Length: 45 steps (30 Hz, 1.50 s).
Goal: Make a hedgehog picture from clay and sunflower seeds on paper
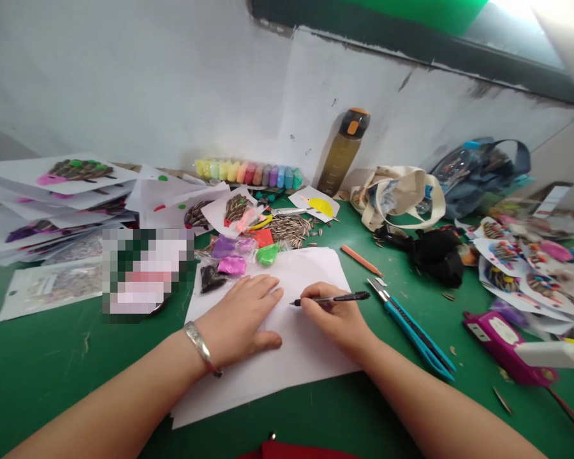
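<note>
White paper (310, 344) lies on the green table in front of me, with what looks like more sheets under it. My left hand (246, 312) rests flat on the paper, fingers spread, holding nothing; a silver bracelet (199, 344) circles that wrist. In my right hand (335, 319) is a black pen (337, 298), pinched between thumb and fingers, its tip near the middle of the page. I see no clear marks on the paper. Small bags of purple clay (232, 265), black clay (212, 278) and green clay (268, 254) sit at the paper's far edge.
Right of the paper lie an orange pencil-like stick (362, 260) and a blue utility knife (418, 338). Behind are sunflower seeds (291, 231), a row of coloured clay (249, 173) and a bottle (343, 153). Decorated sheets (71, 182) pile up left; a magenta device (509, 347) lies right.
</note>
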Motion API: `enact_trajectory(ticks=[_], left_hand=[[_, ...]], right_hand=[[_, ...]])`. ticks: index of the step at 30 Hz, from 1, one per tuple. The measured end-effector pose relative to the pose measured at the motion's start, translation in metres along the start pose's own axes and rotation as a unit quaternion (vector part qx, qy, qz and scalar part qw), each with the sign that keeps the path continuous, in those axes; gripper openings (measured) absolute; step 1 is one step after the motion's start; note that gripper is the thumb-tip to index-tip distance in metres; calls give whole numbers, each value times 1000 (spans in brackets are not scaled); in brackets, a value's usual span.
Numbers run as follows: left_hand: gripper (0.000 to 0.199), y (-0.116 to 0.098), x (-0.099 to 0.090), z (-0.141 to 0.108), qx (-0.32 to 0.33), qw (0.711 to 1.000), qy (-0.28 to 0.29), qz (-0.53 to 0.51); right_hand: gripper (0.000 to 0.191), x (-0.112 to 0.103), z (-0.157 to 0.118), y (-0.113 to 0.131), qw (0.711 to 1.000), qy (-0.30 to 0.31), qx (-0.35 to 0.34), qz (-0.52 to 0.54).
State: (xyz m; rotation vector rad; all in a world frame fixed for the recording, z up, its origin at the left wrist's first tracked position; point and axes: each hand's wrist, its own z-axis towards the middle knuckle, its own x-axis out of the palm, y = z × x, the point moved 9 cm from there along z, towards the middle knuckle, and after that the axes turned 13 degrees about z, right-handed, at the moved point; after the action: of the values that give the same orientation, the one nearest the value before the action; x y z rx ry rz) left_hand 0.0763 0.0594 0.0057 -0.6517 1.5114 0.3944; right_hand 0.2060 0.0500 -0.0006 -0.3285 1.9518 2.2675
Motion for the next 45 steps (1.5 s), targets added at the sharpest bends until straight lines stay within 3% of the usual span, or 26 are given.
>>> enact_trajectory(ticks=[15,27,45], left_hand=[[62,1,4,0,-8,999,29,12],[62,1,3,1,-8,1000,21,12],[65,1,6,2,-16,999,40,17]], right_hand=[[11,1,0,-1,1000,8,5,-1],[12,6,2,-8,1000,17,23,-8],[15,-3,1,-12,999,-29,27,1]])
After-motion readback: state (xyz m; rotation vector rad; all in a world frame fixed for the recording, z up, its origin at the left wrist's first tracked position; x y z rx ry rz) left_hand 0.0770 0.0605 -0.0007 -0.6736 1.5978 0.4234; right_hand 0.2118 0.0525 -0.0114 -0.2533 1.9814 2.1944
